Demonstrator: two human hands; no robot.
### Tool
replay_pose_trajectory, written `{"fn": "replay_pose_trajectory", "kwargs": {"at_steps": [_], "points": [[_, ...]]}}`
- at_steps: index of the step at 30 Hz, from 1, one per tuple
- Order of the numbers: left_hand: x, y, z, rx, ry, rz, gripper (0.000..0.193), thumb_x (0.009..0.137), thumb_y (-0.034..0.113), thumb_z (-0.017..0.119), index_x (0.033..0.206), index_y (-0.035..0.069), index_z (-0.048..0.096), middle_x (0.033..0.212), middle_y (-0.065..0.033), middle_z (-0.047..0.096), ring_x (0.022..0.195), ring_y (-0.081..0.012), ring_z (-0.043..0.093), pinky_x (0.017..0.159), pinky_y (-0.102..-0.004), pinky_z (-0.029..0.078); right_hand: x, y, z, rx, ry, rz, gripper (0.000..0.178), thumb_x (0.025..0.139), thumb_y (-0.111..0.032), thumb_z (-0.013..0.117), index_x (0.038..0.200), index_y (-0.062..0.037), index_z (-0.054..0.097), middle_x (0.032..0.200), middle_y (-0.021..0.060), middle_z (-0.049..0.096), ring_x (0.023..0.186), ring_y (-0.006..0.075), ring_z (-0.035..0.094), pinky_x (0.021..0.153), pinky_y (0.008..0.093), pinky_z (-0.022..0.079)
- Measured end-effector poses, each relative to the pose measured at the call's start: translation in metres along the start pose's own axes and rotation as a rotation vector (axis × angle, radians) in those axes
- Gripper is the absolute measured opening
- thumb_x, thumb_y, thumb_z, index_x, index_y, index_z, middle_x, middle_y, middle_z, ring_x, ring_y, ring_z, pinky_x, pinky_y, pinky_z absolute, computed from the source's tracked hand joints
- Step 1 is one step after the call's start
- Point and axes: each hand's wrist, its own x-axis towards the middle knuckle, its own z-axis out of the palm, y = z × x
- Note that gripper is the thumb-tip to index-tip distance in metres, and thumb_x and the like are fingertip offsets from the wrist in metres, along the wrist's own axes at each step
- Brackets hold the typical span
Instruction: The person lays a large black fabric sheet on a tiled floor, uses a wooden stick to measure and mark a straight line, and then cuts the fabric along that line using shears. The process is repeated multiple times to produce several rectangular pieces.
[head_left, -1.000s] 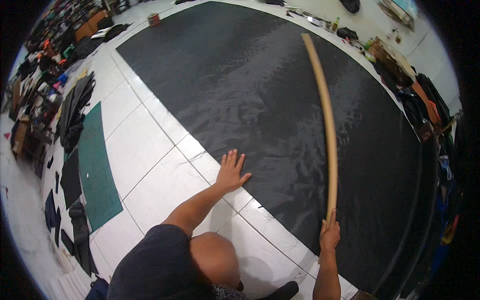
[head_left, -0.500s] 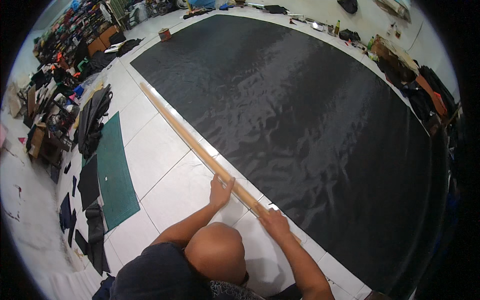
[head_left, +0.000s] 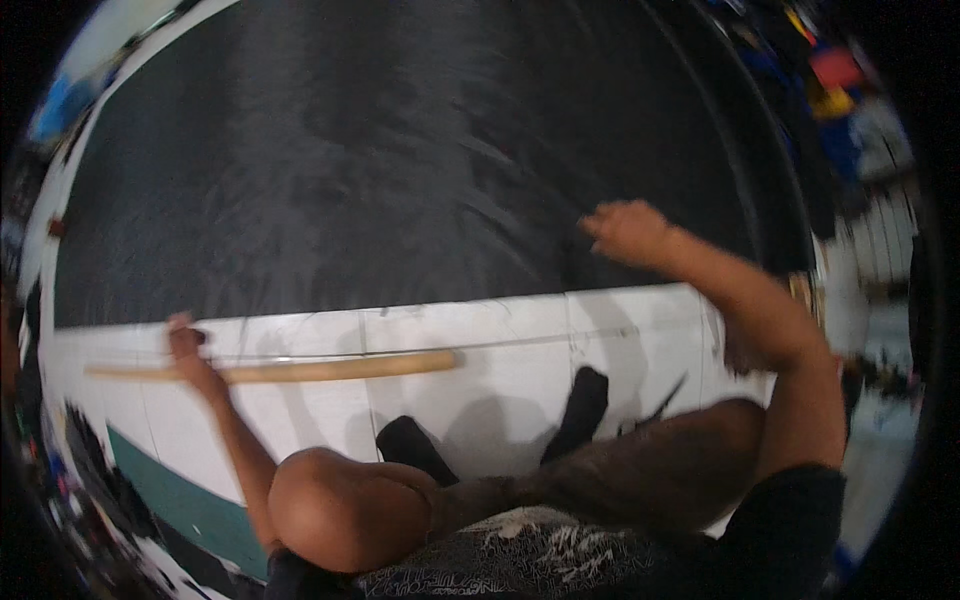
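A wide sheet of black material [head_left: 400, 170] with a slight sheen and wrinkles lies spread over the floor in front of me. Along its near edge, on the white tiles, rests a long tan pole [head_left: 330, 371]. My left hand [head_left: 185, 347] is over the left part of this pole, close to the sheet's edge. Motion smears its fingers, and a small dark spot beside them is too blurred to name. Farther right, my right hand [head_left: 632, 233] hovers above the black sheet, fingers loosely bent and somewhat apart, with nothing visible in them.
My feet in dark socks [head_left: 415, 445] stand on the white tiled floor [head_left: 500, 385]. A dark, thin, pointed object [head_left: 668, 398] lies right of them. At the lower left is a green mat [head_left: 180, 495]. Blurred clutter, including a red item [head_left: 836, 68], lines the right side.
My view has swung to the right. Both hands were on the pole; my right hand has let go and moved right over the sheet, and my left hand is now farther left along the pole.
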Motion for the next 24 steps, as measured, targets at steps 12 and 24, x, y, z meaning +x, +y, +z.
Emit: {"fn": "replay_pose_trajectory", "kwargs": {"at_steps": [12,24], "points": [[-0.073,0.427,0.017,-0.55,-1.047,1.404,0.031,0.096,0.026,0.052,0.113,0.001,0.061,0.1,-0.0103,0.064,0.094,-0.0214,0.058,0.088,-0.0374,0.045,0.003,-0.02,0.11,1.05,0.421,0.374,0.043,0.093,-0.039,0.058,0.123,-0.0085,0.061,0.112,0.0175,0.066,0.103,0.0345,0.064,0.089,0.0452,0.05],[-0.119,0.452,0.075,-0.639,-1.15,1.448,0.028,0.093,0.024,0.056,0.11,0.002,0.061,0.098,-0.0102,0.065,0.092,-0.0222,0.059,0.087,-0.0382,0.047,0.039,-0.08,0.179,1.371,0.734,0.504,0.025,0.092,-0.028,0.06,0.101,-0.0064,0.07,0.09,0.0137,0.071,0.083,0.0298,0.069,0.072,0.038,0.053]]}}
